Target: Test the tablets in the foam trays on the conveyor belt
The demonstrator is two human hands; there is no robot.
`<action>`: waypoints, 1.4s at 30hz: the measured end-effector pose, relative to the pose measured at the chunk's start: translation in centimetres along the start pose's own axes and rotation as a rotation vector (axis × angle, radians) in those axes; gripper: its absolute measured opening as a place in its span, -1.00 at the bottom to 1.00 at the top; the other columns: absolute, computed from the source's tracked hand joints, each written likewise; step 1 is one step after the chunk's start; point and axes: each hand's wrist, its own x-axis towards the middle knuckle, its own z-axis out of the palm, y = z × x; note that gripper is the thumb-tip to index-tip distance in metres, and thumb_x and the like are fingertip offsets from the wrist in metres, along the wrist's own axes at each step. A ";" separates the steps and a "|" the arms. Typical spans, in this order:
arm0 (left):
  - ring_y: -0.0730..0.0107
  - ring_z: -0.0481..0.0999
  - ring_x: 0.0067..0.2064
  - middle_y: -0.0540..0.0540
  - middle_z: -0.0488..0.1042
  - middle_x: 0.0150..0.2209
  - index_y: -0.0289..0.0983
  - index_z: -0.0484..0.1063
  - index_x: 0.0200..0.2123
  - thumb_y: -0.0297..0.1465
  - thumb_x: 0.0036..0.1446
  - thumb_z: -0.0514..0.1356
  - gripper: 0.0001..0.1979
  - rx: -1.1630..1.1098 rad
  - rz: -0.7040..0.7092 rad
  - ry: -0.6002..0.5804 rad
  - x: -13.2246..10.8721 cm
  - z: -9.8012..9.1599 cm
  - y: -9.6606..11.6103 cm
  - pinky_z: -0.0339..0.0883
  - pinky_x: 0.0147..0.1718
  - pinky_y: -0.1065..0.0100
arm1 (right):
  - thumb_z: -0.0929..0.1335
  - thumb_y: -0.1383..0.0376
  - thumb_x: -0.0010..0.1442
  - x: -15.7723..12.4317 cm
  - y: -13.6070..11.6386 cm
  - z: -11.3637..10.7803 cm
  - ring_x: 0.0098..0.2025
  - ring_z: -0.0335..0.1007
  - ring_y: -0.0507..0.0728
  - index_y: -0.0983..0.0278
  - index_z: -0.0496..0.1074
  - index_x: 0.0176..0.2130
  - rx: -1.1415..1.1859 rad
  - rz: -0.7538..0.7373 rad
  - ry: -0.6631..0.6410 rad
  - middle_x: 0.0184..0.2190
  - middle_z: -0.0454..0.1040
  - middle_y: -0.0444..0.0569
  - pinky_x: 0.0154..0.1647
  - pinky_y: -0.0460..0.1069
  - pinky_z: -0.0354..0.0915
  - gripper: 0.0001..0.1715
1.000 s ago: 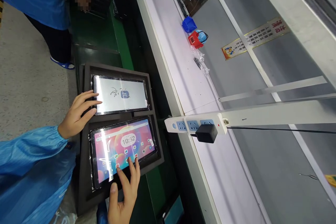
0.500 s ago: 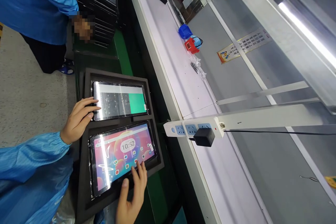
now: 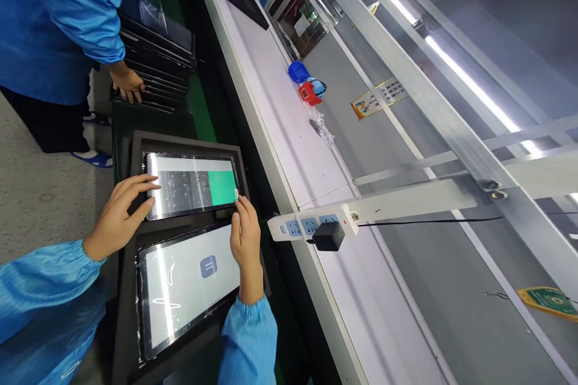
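Observation:
Two tablets with lit screens lie side by side in a dark foam tray (image 3: 135,168). On the farther tablet (image 3: 189,186) is a keypad with a green block at its right. The nearer tablet (image 3: 185,289) shows a pale screen with one blue icon. My left hand (image 3: 120,216) is open, with its fingertips on the left edge of the farther tablet. My right hand (image 3: 246,234) has its fingers stretched out at that tablet's lower right corner, by a small white label. Its forearm crosses the right end of the nearer tablet.
Beyond the tray, a co-worker's hand (image 3: 127,83) rests on a stack of dark trays (image 3: 158,66). A power strip (image 3: 289,227) with a black plug (image 3: 328,236) sticks out over the edge of the white shelf (image 3: 311,174). Blue and red items (image 3: 309,93) lie farther along it.
My right hand has moved from the nearer tablet up to the farther one's corner. The nearer screen went from a colourful home page to pale with an icon. The view has shifted.

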 end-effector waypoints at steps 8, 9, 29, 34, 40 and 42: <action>-0.01 0.31 0.28 0.00 0.39 0.16 0.06 0.42 -0.07 -0.20 0.30 0.02 -0.77 -0.046 -0.043 0.018 -0.6 0.7 -0.3 0.26 0.27 -0.23 | 0.04 0.17 0.50 5.9 4.9 1.1 0.45 0.00 0.25 0.36 0.49 0.16 -0.107 0.006 -0.102 0.38 0.22 0.10 0.37 0.14 0.07 -0.38; -0.01 0.32 0.27 0.01 0.40 0.15 0.08 0.43 -0.07 -0.20 0.30 0.02 -0.77 -0.053 -0.049 0.023 -0.6 0.7 -0.2 0.26 0.27 -0.24 | 0.07 0.18 0.50 5.9 5.1 1.1 0.44 0.00 0.26 0.33 0.50 0.15 -0.110 0.003 -0.109 0.38 0.23 0.08 0.36 0.15 0.08 -0.41; -0.03 0.28 0.30 -0.02 0.35 0.20 0.09 0.40 0.01 -0.14 0.34 -0.04 -0.70 0.030 -0.048 -0.029 0.3 -0.1 1.1 0.30 0.25 -0.24 | 0.14 0.14 0.48 5.6 6.2 1.3 0.47 -0.05 0.33 0.21 0.51 0.16 -0.087 -0.035 -0.087 0.43 0.13 0.04 0.35 0.22 0.15 -0.49; 0.06 0.19 0.36 -0.02 0.30 0.27 0.05 0.35 0.13 -0.23 0.40 -0.12 -0.63 0.120 0.086 -0.052 2.5 -0.8 0.6 0.15 0.34 -0.23 | 0.14 0.11 0.49 5.6 6.9 1.4 0.47 -0.05 0.29 0.18 0.59 0.06 -0.011 0.004 -0.083 0.42 0.17 0.02 0.39 0.26 0.11 -0.48; -0.19 -0.14 0.48 0.01 0.05 0.44 0.07 0.45 0.13 -0.15 0.40 -0.05 -0.62 0.267 0.166 -0.164 4.5 -0.4 -0.1 -0.41 0.31 -0.55 | 0.10 0.03 0.48 5.6 7.3 1.3 0.46 -0.02 0.29 0.24 0.61 0.02 0.102 0.036 -0.001 0.43 0.14 0.04 0.40 0.28 0.08 -0.37; -0.26 -0.15 0.47 -0.01 0.01 0.45 0.04 0.49 0.09 -0.11 0.39 -0.04 -0.61 0.333 0.188 -0.203 4.7 -0.3 -0.3 -0.39 0.28 -0.59 | 0.10 0.01 0.48 5.6 7.4 1.3 0.45 -0.01 0.31 0.26 0.61 0.02 0.125 0.046 0.054 0.43 0.13 0.07 0.38 0.29 0.09 -0.35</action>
